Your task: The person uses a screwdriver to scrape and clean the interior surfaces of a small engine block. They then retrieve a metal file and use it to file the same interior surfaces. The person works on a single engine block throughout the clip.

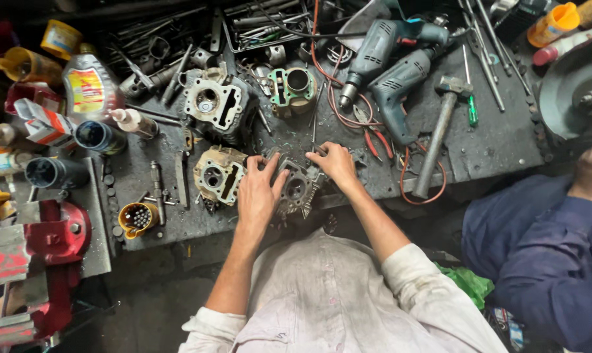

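Observation:
A dark, finned engine cylinder head (298,187) rests on the grimy workbench (485,147) right in front of me. My left hand (259,193) lies on its left side, fingers spread over the top. My right hand (335,163) grips its upper right corner. Just left of it sits a second, rust-stained cylinder head (218,174). Two more engine castings, a grey one (215,104) and a green-rimmed one (292,87), stand further back.
Two blue-grey power drills (387,62), a hammer (439,134), red-handled pliers (373,137) and a green screwdriver (471,108) lie to the right. Bottles and cans (90,88) crowd the left. A red vise (54,252) is at lower left. Another person in blue (551,252) stands on the right.

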Demonstrator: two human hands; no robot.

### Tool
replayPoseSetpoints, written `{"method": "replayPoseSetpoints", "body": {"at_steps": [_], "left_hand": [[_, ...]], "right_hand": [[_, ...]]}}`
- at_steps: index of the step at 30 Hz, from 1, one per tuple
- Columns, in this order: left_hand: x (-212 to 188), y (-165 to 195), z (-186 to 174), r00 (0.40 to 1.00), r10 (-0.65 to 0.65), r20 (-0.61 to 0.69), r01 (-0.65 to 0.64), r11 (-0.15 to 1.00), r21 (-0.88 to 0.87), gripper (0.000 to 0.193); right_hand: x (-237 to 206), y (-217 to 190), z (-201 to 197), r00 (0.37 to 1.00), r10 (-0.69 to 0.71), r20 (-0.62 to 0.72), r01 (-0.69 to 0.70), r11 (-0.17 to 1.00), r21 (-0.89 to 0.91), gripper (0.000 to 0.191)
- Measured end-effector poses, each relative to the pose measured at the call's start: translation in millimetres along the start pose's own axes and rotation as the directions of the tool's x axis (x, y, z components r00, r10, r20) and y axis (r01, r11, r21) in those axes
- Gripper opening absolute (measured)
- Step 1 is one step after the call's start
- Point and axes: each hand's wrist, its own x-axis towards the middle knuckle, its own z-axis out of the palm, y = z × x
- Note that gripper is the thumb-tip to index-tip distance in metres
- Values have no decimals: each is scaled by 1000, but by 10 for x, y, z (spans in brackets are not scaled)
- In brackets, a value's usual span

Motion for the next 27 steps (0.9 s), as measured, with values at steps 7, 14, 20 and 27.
{"method": "replayPoseSetpoints", "body": {"at_steps": [7,14,20,27], "left_hand": [[-195,-142,101,972,106,-208,-109,994,-5,43],[-246,-256,225,962,103,-254,-123,990,-65,43],[-202,-222,210,969,111,-222,-136,985,-102,42],[-118,-137,296,974,100,-205,-126,985,-115,41]], "right_hand": [[-13,-57,-33,991,-50,-123,46,998,-30,43],[352,-127,-601,967,-145,-207,116,982,-146,39],[488,-155,-621,967,-254,-30,241,942,-234,55],[58,152,-113,981,-193,2,189,956,-222,46]]}}
